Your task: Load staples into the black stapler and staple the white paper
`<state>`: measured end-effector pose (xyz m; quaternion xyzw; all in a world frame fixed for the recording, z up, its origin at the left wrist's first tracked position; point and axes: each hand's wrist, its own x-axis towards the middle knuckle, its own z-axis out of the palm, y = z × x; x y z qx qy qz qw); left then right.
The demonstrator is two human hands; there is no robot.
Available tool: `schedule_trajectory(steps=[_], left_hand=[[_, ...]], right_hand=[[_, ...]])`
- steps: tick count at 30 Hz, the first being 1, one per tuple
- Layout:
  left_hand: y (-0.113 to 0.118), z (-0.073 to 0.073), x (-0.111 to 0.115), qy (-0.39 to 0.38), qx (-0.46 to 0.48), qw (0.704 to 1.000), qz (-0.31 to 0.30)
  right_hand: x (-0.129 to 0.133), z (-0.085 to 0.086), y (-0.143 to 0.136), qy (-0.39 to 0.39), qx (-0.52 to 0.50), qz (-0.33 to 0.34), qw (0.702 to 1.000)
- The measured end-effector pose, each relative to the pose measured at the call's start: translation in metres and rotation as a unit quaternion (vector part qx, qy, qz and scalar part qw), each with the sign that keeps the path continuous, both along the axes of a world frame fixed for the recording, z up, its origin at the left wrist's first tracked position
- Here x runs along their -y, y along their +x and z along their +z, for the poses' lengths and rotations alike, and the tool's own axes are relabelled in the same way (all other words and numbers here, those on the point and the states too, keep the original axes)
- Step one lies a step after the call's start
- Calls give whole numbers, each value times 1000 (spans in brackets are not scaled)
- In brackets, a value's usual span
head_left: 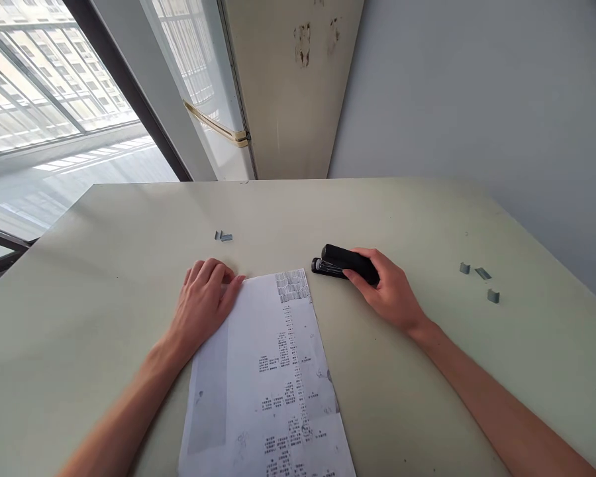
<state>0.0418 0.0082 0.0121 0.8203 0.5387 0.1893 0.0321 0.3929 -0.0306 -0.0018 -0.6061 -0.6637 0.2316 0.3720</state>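
Printed paper sheets lie flat on the table, running down to the bottom edge of the view. My left hand rests at their upper left corner, its thumb on the paper's edge and its fingers curled on the tabletop. Just right of the paper's top right corner is a black stapler, its jaw pointing left toward the sheets but apart from them. My right hand is wrapped round the stapler's rear end, with the thumb on the near side.
Small strips of staples lie beyond my left hand. Several more staple pieces are at the right of the pale table. Behind it stand a grey wall, a stained panel and a window.
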Motion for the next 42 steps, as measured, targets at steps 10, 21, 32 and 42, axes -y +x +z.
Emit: schedule_trajectory(steps=[10, 21, 32, 42], left_hand=[[-1, -1, 2, 21, -10, 999, 28], [-2, -2, 4, 37, -21, 999, 15], [-4, 10, 10, -81, 63, 994, 43], [-48, 39, 28, -150, 67, 985, 46]], right_hand=[[-1, -1, -1, 10, 0, 1, 1000], [0, 1, -2, 16, -3, 12, 1000], [4, -6, -3, 33, -18, 44, 998], [13, 1, -17, 16, -39, 94, 995]])
